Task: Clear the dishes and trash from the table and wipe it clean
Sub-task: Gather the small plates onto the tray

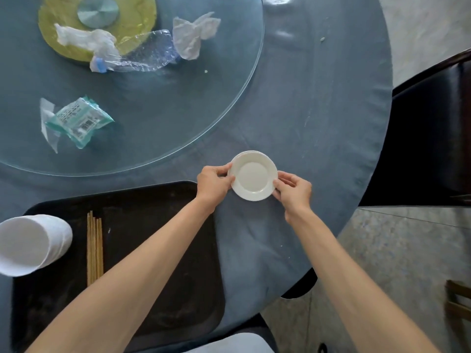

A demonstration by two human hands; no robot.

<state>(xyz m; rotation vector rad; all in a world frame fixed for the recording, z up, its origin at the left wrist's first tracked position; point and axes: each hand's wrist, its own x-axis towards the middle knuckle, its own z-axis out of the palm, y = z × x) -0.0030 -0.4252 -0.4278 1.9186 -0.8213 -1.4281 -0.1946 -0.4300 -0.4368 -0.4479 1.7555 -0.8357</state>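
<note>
A stack of small white plates (252, 175) is at the near right of the round table, which is covered with a blue cloth (318, 118). My left hand (213, 183) grips its left rim and my right hand (293, 191) grips its right rim. A black tray (153, 250) lies at my near left, holding a stack of white bowls (33, 244) and several wooden chopsticks (94, 248). On the glass turntable (178, 110) lie a crumpled tissue (193, 36), a crushed clear plastic bottle (137, 58), a white plastic wad (84, 40) and a green-and-clear wrapper (76, 122).
A yellow-green disc with a metal hub (98, 11) sits under the glass at the table's middle. A dark chair (428, 138) stands at the right edge of the table. Small crumbs (206, 71) dot the cloth and glass. Speckled floor (395, 263) shows at the lower right.
</note>
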